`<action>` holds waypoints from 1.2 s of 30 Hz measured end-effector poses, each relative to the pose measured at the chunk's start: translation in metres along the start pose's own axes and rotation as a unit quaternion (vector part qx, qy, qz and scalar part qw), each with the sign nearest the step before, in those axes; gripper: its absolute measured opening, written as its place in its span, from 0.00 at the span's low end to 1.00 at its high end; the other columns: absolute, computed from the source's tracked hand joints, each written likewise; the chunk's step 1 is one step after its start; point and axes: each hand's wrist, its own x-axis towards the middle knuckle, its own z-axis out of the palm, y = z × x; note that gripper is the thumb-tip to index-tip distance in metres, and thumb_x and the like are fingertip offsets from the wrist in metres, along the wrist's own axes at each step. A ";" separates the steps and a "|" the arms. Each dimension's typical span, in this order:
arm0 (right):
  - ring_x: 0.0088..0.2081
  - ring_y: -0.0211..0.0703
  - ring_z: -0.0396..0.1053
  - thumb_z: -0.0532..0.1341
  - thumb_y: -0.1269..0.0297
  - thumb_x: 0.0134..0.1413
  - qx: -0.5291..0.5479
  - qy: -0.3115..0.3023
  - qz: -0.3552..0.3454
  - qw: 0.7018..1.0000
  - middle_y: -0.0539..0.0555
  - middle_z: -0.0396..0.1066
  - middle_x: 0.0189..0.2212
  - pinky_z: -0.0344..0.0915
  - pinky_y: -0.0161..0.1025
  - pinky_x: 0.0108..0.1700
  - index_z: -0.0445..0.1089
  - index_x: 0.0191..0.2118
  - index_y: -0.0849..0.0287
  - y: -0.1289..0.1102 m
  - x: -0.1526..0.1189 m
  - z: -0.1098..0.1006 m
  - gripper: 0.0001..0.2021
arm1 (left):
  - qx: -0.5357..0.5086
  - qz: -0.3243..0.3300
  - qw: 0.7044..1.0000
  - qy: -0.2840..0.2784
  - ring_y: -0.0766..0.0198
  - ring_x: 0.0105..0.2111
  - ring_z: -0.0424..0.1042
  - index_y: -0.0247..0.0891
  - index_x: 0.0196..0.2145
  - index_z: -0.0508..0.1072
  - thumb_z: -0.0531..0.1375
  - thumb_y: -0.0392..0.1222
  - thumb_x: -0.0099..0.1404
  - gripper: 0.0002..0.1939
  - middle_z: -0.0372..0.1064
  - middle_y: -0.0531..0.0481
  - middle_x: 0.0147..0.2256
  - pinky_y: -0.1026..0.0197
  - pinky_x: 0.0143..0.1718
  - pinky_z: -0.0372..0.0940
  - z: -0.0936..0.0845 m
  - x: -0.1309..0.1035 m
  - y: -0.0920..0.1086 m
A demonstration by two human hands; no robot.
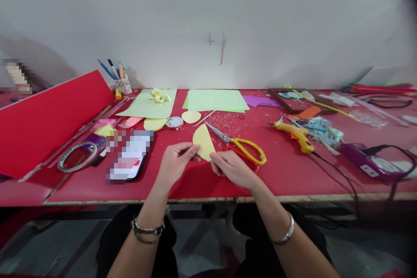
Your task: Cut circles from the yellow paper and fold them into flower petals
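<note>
A pale yellow paper piece (203, 141), rounded on its left and straight along its right edge, is held between both hands above the red table. My left hand (177, 159) pinches its lower left side. At its lower right corner, my right hand (230, 166) grips it between thumb and fingers. Scissors with yellow and red handles (249, 148) lie just behind and right of my right hand, blades toward the paper. Behind the hands are a yellow paper circle (191, 117), a thin stick (205, 117), a small round tin (174, 122) and another yellow round paper (154, 124).
A phone (128, 156) and tape ring (77, 157) lie left, near a red board (52, 117) and pen cup (123, 85). Green sheets (215, 100) are at the back. A yellow glue gun (293, 134), its cord and a purple power strip (371, 163) are right.
</note>
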 end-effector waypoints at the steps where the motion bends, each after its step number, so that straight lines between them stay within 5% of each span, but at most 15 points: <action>1: 0.19 0.34 0.57 0.47 0.53 0.63 0.003 -0.004 -0.002 1.000 0.47 0.59 0.14 0.55 0.34 0.26 0.58 0.17 0.59 0.000 0.000 -0.001 0.25 | -0.009 -0.002 1.000 0.006 0.65 0.25 0.71 0.35 0.25 0.71 0.59 0.50 0.58 0.14 0.70 0.53 0.20 0.64 0.31 0.64 0.000 0.000 -0.001; 4: 0.19 0.34 0.58 0.48 0.50 0.61 0.023 -0.018 0.004 1.000 0.47 0.60 0.15 0.56 0.33 0.26 0.60 0.18 0.59 0.000 -0.001 -0.003 0.24 | -0.033 -0.011 0.999 0.001 0.66 0.24 0.70 0.35 0.23 0.70 0.60 0.50 0.57 0.15 0.69 0.53 0.21 0.64 0.29 0.64 -0.001 0.001 -0.001; 11: 0.18 0.35 0.63 0.46 0.46 0.60 0.085 -0.047 0.031 0.995 0.50 0.66 0.17 0.60 0.32 0.23 0.67 0.25 0.62 0.004 -0.001 -0.001 0.26 | -0.016 -0.015 0.994 -0.104 0.67 0.25 0.70 0.35 0.26 0.74 0.58 0.46 0.59 0.12 0.72 0.52 0.23 0.65 0.30 0.65 0.000 0.001 0.001; 29: 0.15 0.33 0.63 0.53 0.52 0.58 0.061 -0.022 0.057 0.996 0.50 0.67 0.14 0.59 0.30 0.20 0.69 0.22 0.63 0.008 0.000 -0.001 0.22 | -0.007 -0.005 0.995 -0.101 0.67 0.24 0.69 0.36 0.26 0.73 0.59 0.46 0.59 0.11 0.71 0.53 0.22 0.65 0.29 0.62 -0.001 0.000 0.000; 36: 0.14 0.34 0.62 0.54 0.56 0.58 0.021 -0.076 0.050 0.996 0.49 0.65 0.12 0.59 0.31 0.21 0.65 0.17 0.61 0.004 -0.004 -0.002 0.22 | 0.046 0.016 0.992 -0.120 0.70 0.21 0.61 0.34 0.26 0.71 0.58 0.47 0.59 0.13 0.64 0.56 0.21 0.66 0.23 0.56 -0.003 -0.003 0.002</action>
